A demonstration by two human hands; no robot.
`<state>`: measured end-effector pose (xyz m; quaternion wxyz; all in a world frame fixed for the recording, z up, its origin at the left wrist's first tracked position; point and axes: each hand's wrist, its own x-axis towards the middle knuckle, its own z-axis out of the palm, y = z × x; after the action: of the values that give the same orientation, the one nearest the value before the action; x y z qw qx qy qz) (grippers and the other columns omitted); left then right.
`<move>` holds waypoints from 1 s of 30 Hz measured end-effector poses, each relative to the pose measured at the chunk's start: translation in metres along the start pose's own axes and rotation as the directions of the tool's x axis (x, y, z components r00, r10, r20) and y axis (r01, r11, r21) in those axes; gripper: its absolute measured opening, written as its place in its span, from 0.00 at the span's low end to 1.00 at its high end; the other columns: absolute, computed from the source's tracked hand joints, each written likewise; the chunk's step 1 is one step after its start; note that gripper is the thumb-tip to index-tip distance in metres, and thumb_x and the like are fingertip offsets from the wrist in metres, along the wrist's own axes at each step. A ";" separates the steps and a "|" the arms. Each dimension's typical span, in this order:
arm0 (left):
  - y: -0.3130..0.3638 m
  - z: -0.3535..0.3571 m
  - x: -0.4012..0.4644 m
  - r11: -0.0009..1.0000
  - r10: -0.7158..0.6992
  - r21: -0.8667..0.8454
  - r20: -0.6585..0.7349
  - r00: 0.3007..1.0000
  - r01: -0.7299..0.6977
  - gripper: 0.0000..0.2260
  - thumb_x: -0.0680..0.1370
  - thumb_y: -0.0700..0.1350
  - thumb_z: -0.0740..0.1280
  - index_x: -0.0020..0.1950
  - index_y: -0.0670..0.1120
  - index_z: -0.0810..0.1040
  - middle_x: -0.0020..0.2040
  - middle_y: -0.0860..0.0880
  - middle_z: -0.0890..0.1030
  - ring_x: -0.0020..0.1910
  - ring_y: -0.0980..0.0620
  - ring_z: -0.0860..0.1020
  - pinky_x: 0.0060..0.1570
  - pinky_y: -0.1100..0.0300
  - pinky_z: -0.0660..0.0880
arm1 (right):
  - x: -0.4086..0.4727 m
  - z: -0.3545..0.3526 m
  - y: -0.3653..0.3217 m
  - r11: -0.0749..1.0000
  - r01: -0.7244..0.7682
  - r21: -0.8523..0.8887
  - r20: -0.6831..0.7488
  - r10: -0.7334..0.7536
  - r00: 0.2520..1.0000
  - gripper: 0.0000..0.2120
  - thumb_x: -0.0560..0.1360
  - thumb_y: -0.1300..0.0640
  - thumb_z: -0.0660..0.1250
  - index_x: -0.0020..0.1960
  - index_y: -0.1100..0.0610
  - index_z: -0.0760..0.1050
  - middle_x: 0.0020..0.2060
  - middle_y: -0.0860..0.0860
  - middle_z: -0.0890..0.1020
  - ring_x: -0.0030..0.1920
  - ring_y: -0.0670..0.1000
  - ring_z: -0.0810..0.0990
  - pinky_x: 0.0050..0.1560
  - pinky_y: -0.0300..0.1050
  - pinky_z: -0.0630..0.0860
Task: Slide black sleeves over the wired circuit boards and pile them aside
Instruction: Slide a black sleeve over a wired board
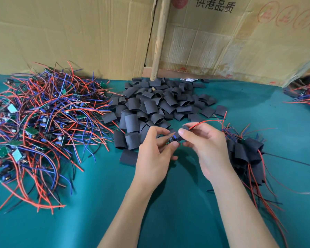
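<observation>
Black sleeve [183,128] with red wire sits pinched in the right hand [207,149]; the left hand [155,156] grips a circuit board [172,139] at its mouth, above the green table [100,176], near loose sleeves [156,104].

A table covered in teal cloth [97,203] is carrying everything here. On its left side a big tangle of wired circuit boards [38,126], with red, blue and black leads, is lying spread out. At the middle, toward the back, a heap of loose black sleeves [156,106] is resting on the cloth, one flat sleeve [128,157] lying just apart at its near edge. On the right a smaller pile of sleeved boards [245,154] is sitting, its wires trailing toward the near edge.
</observation>
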<state>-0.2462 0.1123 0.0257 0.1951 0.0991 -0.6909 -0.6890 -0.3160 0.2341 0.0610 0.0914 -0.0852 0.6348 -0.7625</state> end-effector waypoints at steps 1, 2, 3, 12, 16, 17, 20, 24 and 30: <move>0.000 0.000 0.000 1.000 0.016 0.009 -0.011 1.000 -0.015 0.10 0.81 0.39 0.70 0.53 0.51 0.71 0.48 0.52 0.86 0.44 0.48 0.85 0.42 0.52 0.84 | 0.000 -0.001 0.000 0.999 -0.027 0.040 0.013 0.026 1.000 0.07 0.73 0.68 0.75 0.49 0.62 0.82 0.40 0.52 0.85 0.41 0.50 0.84 0.39 0.39 0.79; 0.000 0.000 0.000 0.999 0.031 0.020 -0.024 0.999 -0.030 0.09 0.81 0.40 0.70 0.53 0.51 0.71 0.47 0.53 0.86 0.43 0.50 0.85 0.39 0.56 0.83 | -0.001 0.000 0.001 0.996 -0.052 0.077 0.033 0.049 0.998 0.07 0.73 0.69 0.75 0.50 0.63 0.82 0.41 0.54 0.84 0.42 0.52 0.84 0.40 0.40 0.80; 0.000 0.000 -0.001 0.999 0.041 0.031 -0.034 0.999 -0.040 0.09 0.81 0.40 0.69 0.52 0.52 0.71 0.47 0.54 0.85 0.42 0.51 0.85 0.38 0.59 0.82 | -0.001 0.000 0.001 0.992 -0.071 0.102 0.049 0.066 0.997 0.08 0.73 0.69 0.74 0.51 0.64 0.82 0.41 0.55 0.84 0.43 0.53 0.84 0.41 0.42 0.81; 0.002 0.001 -0.001 0.997 0.064 -0.033 -0.098 0.993 -0.068 0.07 0.83 0.43 0.67 0.49 0.52 0.71 0.44 0.53 0.86 0.40 0.50 0.84 0.35 0.60 0.81 | -0.001 0.002 -0.001 0.957 -0.163 0.242 0.105 0.141 0.984 0.13 0.67 0.64 0.77 0.50 0.64 0.81 0.47 0.62 0.82 0.49 0.62 0.85 0.49 0.48 0.83; 0.001 0.000 0.002 0.992 0.043 -0.116 -0.123 0.991 -0.057 0.05 0.83 0.44 0.67 0.51 0.49 0.71 0.47 0.50 0.87 0.49 0.51 0.85 0.38 0.54 0.82 | -0.002 0.002 -0.001 0.958 -0.196 0.212 0.125 0.172 0.977 0.14 0.66 0.61 0.77 0.50 0.61 0.80 0.44 0.57 0.85 0.46 0.58 0.86 0.46 0.45 0.83; 0.001 0.000 0.002 0.992 0.045 -0.114 -0.120 0.992 -0.059 0.05 0.83 0.44 0.67 0.51 0.50 0.71 0.47 0.50 0.87 0.49 0.51 0.85 0.38 0.54 0.83 | -0.002 0.003 -0.001 0.961 -0.185 0.205 0.119 0.163 0.979 0.13 0.66 0.61 0.77 0.50 0.61 0.80 0.44 0.56 0.85 0.46 0.58 0.86 0.46 0.45 0.83; 0.000 0.001 0.001 0.996 0.048 -0.073 -0.100 0.994 -0.055 0.06 0.83 0.44 0.67 0.50 0.51 0.70 0.43 0.50 0.86 0.42 0.46 0.83 0.38 0.54 0.82 | -0.003 0.005 0.000 0.955 -0.169 0.243 0.118 0.144 0.982 0.13 0.67 0.63 0.77 0.50 0.63 0.80 0.47 0.60 0.84 0.49 0.61 0.86 0.49 0.47 0.83; -0.001 0.001 0.002 0.997 0.056 -0.049 -0.062 0.997 -0.059 0.06 0.84 0.44 0.66 0.50 0.51 0.69 0.38 0.51 0.83 0.34 0.51 0.76 0.36 0.58 0.81 | -0.003 0.006 0.002 0.946 -0.182 0.270 0.113 0.156 0.981 0.14 0.67 0.63 0.77 0.50 0.63 0.80 0.49 0.64 0.83 0.52 0.63 0.85 0.50 0.49 0.84; 0.002 -0.001 0.001 0.997 0.009 -0.083 0.007 1.000 -0.009 0.04 0.84 0.39 0.63 0.52 0.47 0.69 0.35 0.55 0.80 0.38 0.48 0.80 0.42 0.47 0.84 | 0.000 0.005 0.002 0.954 -0.139 0.266 0.071 0.125 0.990 0.15 0.66 0.64 0.77 0.52 0.63 0.80 0.44 0.56 0.82 0.48 0.58 0.83 0.48 0.47 0.83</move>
<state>-0.2462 0.1111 0.0273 0.1996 0.0853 -0.6629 -0.7166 -0.3145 0.2296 0.0601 0.1698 -0.0496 0.5266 -0.8315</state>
